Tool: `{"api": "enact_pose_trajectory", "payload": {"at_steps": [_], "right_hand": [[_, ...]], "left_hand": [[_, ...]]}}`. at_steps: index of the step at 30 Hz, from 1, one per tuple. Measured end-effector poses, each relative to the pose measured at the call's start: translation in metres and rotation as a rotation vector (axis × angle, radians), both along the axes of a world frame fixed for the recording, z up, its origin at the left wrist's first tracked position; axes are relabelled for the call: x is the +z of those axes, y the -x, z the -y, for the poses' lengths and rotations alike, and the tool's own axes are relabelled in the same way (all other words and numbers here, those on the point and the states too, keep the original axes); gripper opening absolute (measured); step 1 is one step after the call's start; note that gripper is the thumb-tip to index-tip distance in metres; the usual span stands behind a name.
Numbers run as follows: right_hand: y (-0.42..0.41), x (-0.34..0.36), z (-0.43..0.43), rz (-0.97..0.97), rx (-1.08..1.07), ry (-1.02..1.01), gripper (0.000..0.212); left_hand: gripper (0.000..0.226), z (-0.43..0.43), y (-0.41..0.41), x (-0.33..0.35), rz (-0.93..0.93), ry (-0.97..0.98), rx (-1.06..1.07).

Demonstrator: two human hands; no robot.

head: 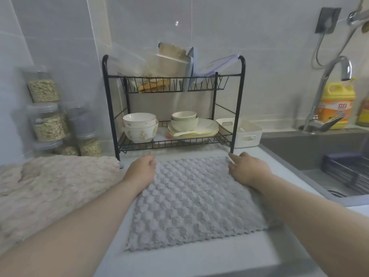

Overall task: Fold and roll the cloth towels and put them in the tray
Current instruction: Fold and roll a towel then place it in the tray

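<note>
The grey textured cloth towel (191, 198) lies flat, nearly square, on the white bench (179, 262); left hand (142, 169) and right hand (246, 167) pinch its far corners.

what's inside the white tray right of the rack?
The white tray shows bare pale inner walls and one small whitish item, too blurred to name. The rack post and near wall hide its floor. No rolled towels visible.

One head-worn view, looking forward and down over my own arms.

The wide lens sits close above the counter (179, 254), so my forearms run in from the near corners and my left hand (142, 170) and right hand (246, 168) land mid-frame on the grey towel (191, 202). It faces the far tiled wall, taking in the black rack (242, 100) straight ahead, the sink (299, 156) at right and a beige towel (50, 188) at left. Straight lines bow toward the edges.
</note>
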State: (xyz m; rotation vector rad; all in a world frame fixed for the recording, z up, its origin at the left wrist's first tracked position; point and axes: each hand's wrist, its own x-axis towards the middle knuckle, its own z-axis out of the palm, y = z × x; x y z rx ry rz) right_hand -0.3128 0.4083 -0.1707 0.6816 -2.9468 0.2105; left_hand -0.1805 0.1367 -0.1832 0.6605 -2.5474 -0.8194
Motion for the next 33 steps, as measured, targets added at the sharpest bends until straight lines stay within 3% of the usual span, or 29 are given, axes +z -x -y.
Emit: {"api": "enact_pose_trajectory", "payload": {"at_steps": [3, 6, 8, 11, 13, 15, 17, 19, 21, 24, 30, 31, 33], "right_hand": [[0.010, -0.001, 0.003, 0.013, 0.034, -0.108, 0.049], [0.016, 0.003, 0.003, 0.076, 0.027, -0.102, 0.048], [0.023, 0.007, 0.001, 0.193, 0.032, -0.012, 0.041], [0.024, 0.014, -0.001, 0.447, 0.046, 0.305, 0.029], [0.023, 0.013, 0.003, 0.412, 0.030, 0.282, 0.031], [0.018, 0.009, 0.006, 0.281, -0.033, 0.233, 0.017], [0.011, 0.003, 0.002, 0.243, -0.089, 0.405, 0.003], [0.003, 0.004, -0.007, 0.205, -0.121, 0.635, 0.016], [-0.003, 0.011, -0.015, 0.149, -0.111, 0.718, 0.021], [-0.012, 0.030, -0.018, 0.158, -0.025, 0.578, 0.038], [-0.040, 0.041, 0.017, 0.134, 0.306, 0.059, 0.070], [-0.042, 0.038, 0.024, 0.141, 0.326, 0.017, 0.064], [-0.045, 0.033, 0.032, 0.128, 0.339, -0.054, 0.028]], "left_hand": [[0.043, 0.006, 0.015, 0.000, 0.181, 0.130, 0.011], [0.024, 0.009, 0.021, -0.002, 0.158, 0.196, 0.002], [0.020, 0.011, 0.020, -0.004, 0.113, 0.133, 0.000], [0.011, 0.009, 0.018, -0.003, 0.053, 0.023, 0.013], [0.011, 0.007, 0.015, 0.000, -0.036, -0.071, 0.031], [0.013, 0.006, 0.013, 0.001, -0.102, -0.132, 0.034], [0.012, 0.007, 0.010, -0.001, -0.123, -0.146, 0.040], [0.015, 0.006, 0.006, 0.000, -0.127, -0.150, 0.052], [0.017, 0.002, 0.004, 0.011, -0.129, -0.135, 0.042], [0.019, -0.007, 0.001, 0.035, -0.179, 0.000, 0.028], [0.026, -0.037, -0.020, 0.072, -0.164, 0.232, -0.226], [0.027, -0.040, -0.024, 0.076, -0.164, 0.248, -0.248], [0.029, -0.043, -0.032, 0.081, -0.181, 0.268, -0.283]]}}
